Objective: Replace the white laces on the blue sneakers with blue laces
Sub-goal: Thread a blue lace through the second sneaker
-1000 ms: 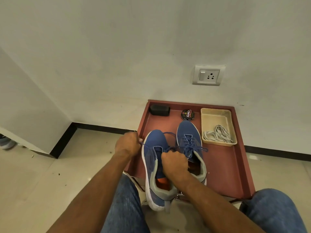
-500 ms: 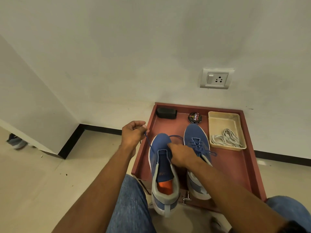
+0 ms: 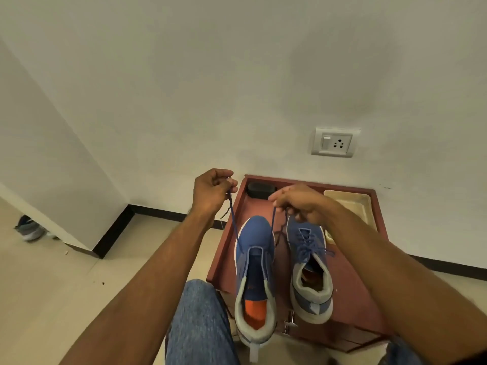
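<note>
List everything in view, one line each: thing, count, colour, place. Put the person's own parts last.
sneaker being laced: 1, blue, near edge of the table, left of its mate.
laced sneaker: 1, blue, on the table, right side.
blue lace: 1, blue, runs from the left sneaker's toe end up to both hands.
table: 1, reddish brown, against the wall.
tray: 1, cream, table's far right corner, partly hidden.
black case: 1, black, table's far left corner.
wall socket: 1, white, on the wall above the table.
other shoe: 1, grey and blue, floor at far left.
left hand: 1, pinches one lace end.
right hand: 1, pinches the other end.
</note>
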